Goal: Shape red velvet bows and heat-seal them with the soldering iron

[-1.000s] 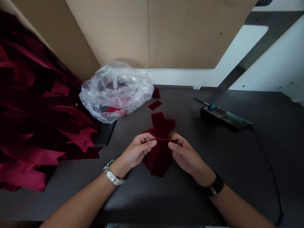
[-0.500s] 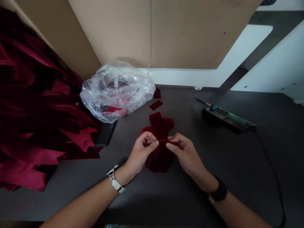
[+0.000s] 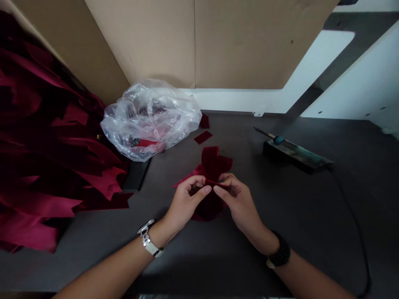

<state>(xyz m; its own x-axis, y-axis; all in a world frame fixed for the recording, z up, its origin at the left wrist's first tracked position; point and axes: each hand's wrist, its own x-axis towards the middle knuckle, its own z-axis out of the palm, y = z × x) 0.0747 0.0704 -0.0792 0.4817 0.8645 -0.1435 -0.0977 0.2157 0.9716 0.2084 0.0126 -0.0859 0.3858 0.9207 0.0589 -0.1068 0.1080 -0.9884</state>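
Note:
A dark red velvet ribbon (image 3: 212, 163), looped like a bow, is pinched between both hands above the dark tabletop. On its left side, my left hand (image 3: 187, 199) closes thumb and fingers on the middle of the ribbon. From the right, my right hand (image 3: 238, 198) grips the same middle fold, its thumb tip close to the left thumb. Loops stick up beyond the fingers, and more ribbon hangs below, partly hidden by the hands. One lighter red end shows past the left fingers.
Many red ribbon pieces (image 3: 62, 174) are heaped at left. A clear plastic bag (image 3: 152, 116) with red pieces inside lies beside a flat black object (image 3: 137, 175). Small red scraps (image 3: 203, 137) are near the bag. At right, a soldering iron (image 3: 276, 139) rests on a holder, its cable trailing forward.
Both thumbs have come closer together on the ribbon's middle. The upper loops have turned slightly right, and a lighter ribbon end now shows at the left. The whole view has shifted a little.

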